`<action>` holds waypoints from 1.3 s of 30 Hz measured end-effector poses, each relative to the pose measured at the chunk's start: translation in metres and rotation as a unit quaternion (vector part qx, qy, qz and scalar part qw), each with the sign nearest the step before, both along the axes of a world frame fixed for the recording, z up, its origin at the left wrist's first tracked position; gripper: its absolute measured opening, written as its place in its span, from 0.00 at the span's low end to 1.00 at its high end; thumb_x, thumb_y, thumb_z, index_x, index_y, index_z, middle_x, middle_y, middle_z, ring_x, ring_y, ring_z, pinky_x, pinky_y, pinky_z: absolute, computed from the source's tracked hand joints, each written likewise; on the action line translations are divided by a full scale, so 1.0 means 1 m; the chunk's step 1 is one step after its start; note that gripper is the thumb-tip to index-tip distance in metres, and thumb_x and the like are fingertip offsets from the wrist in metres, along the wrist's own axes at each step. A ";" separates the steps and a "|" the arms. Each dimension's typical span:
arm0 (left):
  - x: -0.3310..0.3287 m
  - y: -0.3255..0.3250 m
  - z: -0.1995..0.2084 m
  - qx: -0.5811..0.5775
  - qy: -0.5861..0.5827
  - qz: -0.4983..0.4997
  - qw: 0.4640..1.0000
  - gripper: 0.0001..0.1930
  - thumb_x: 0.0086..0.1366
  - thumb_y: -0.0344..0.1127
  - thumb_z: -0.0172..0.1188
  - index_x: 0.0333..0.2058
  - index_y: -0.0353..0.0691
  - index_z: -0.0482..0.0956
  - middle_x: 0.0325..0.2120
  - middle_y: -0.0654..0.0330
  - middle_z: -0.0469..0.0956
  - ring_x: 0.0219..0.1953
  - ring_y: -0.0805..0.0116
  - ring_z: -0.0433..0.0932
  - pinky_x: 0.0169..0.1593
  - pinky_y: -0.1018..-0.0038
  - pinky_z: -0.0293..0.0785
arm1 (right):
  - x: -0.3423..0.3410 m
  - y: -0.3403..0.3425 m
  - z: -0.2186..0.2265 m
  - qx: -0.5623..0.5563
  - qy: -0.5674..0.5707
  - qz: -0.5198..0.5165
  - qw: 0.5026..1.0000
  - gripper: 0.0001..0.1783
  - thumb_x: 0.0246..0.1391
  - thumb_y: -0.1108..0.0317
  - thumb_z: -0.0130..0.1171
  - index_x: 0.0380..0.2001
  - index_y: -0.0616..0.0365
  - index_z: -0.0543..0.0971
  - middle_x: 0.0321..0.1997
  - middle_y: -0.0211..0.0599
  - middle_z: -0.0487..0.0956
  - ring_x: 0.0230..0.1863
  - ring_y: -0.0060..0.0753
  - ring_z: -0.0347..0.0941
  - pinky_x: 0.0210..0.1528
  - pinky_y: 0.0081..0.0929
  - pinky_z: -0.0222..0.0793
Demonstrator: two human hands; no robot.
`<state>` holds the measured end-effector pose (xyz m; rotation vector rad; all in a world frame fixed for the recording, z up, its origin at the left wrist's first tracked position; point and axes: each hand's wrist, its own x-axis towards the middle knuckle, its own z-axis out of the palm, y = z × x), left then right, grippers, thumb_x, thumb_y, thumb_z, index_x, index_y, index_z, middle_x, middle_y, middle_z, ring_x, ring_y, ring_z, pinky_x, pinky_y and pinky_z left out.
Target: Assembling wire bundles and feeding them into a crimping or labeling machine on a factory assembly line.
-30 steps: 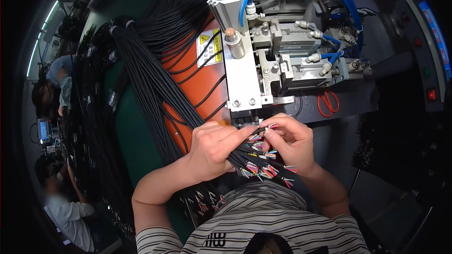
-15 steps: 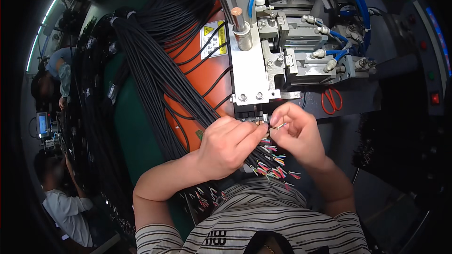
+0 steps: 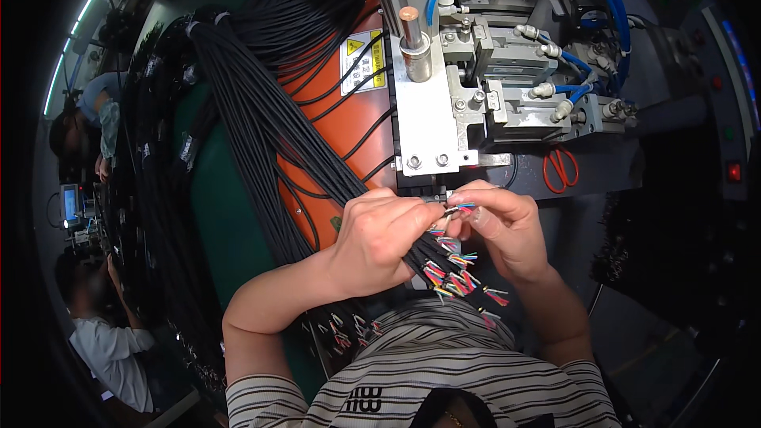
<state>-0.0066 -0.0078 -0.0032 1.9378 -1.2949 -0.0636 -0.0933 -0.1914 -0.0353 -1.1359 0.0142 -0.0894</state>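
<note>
My left hand [image 3: 379, 239] is closed on a black cable by its stripped end, thumb and forefinger pinching it just below the machine's metal plate [image 3: 424, 123]. From that pinch a small fan of coloured wires [image 3: 462, 208] sticks out to the right. The fingers of my right hand [image 3: 507, 230] close around these wires, thumb beside them. Beneath both hands lies a bundle of black cables [image 3: 293, 139], whose stripped ends [image 3: 460, 273] show red, blue, yellow and white wires. My left palm hides part of the bundle.
Red-handled scissors [image 3: 560, 170] lie right of the machine. Pneumatic cylinders [image 3: 515, 63] with blue hoses [image 3: 620, 24] stand behind. Under the cables is an orange machine base [image 3: 369, 131] with a warning label [image 3: 365, 62]. Two people work at the far left.
The coloured wires at my fingertips now show more, fanned out to the right. My right fingers have shifted around them. The machine sits slightly further right in view.
</note>
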 end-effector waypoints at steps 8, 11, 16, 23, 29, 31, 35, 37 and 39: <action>0.017 0.000 0.012 -0.016 0.153 -0.066 0.986 0.10 0.53 0.30 0.69 0.33 0.35 0.79 0.24 0.58 0.80 0.24 0.64 0.80 0.31 0.73 0.73 | 0.006 -0.010 0.005 -0.003 0.019 0.046 0.999 0.09 0.59 0.80 0.56 0.41 0.70 0.81 0.39 0.46 0.79 0.30 0.27 0.79 0.29 0.17 0.74; 0.022 0.003 0.013 0.011 0.199 -0.088 0.976 0.09 0.53 0.28 0.66 0.33 0.35 0.79 0.23 0.60 0.80 0.24 0.66 0.80 0.31 0.74 0.73 | 0.009 -0.012 0.011 -0.120 -0.042 0.030 0.991 0.08 0.57 0.83 0.56 0.40 0.71 0.81 0.39 0.46 0.80 0.28 0.27 0.79 0.27 0.15 0.74; 0.024 -0.002 0.020 0.025 0.262 -0.081 0.961 0.08 0.52 0.27 0.63 0.33 0.35 0.79 0.23 0.61 0.79 0.23 0.68 0.79 0.31 0.75 0.73 | 0.010 -0.016 0.009 -0.171 -0.069 0.014 0.983 0.09 0.56 0.85 0.56 0.39 0.71 0.82 0.38 0.45 0.80 0.28 0.25 0.79 0.27 0.15 0.74; 0.025 -0.002 0.019 0.026 0.290 -0.082 0.953 0.08 0.52 0.28 0.64 0.32 0.36 0.78 0.22 0.63 0.79 0.23 0.69 0.79 0.31 0.76 0.73 | 0.012 -0.020 0.010 -0.108 -0.031 0.060 0.992 0.09 0.55 0.85 0.57 0.39 0.71 0.82 0.38 0.44 0.80 0.28 0.22 0.78 0.25 0.14 0.72; 0.018 -0.005 0.011 0.041 0.169 -0.073 0.982 0.09 0.50 0.30 0.66 0.31 0.36 0.78 0.20 0.62 0.78 0.21 0.66 0.79 0.28 0.75 0.71 | 0.012 -0.020 0.012 -0.218 -0.032 0.036 0.975 0.05 0.53 0.84 0.58 0.34 0.70 0.80 0.34 0.42 0.80 0.24 0.21 0.77 0.23 0.15 0.70; 0.005 -0.008 0.010 0.057 -0.011 -0.039 0.998 0.13 0.46 0.29 0.65 0.33 0.35 0.79 0.21 0.59 0.77 0.23 0.64 0.78 0.28 0.70 0.69 | 0.011 -0.019 0.014 -0.272 -0.037 0.027 0.961 0.04 0.52 0.83 0.59 0.33 0.69 0.80 0.33 0.41 0.79 0.23 0.21 0.77 0.22 0.15 0.69; -0.009 -0.003 0.009 0.140 -0.163 0.004 0.977 0.14 0.51 0.29 0.59 0.37 0.31 0.79 0.26 0.61 0.75 0.24 0.68 0.75 0.30 0.73 0.69 | 0.010 -0.011 0.025 -0.569 -0.127 -0.045 0.811 0.04 0.46 0.77 0.63 0.26 0.61 0.78 0.26 0.35 0.76 0.17 0.31 0.73 0.20 0.26 0.66; -0.008 -0.003 0.006 0.120 -0.160 0.008 0.980 0.15 0.51 0.29 0.59 0.39 0.30 0.79 0.27 0.60 0.74 0.25 0.68 0.75 0.30 0.73 0.69 | 0.013 -0.011 0.020 -0.606 -0.113 -0.043 0.786 0.03 0.46 0.76 0.63 0.26 0.61 0.78 0.26 0.35 0.76 0.18 0.35 0.73 0.20 0.29 0.67; -0.007 -0.003 0.004 0.078 -0.159 0.016 0.984 0.18 0.51 0.29 0.59 0.42 0.29 0.79 0.28 0.59 0.72 0.28 0.67 0.74 0.31 0.72 0.70 | 0.013 -0.011 0.017 -0.625 -0.107 -0.042 0.772 0.03 0.47 0.76 0.63 0.26 0.62 0.78 0.26 0.36 0.76 0.18 0.37 0.73 0.20 0.30 0.67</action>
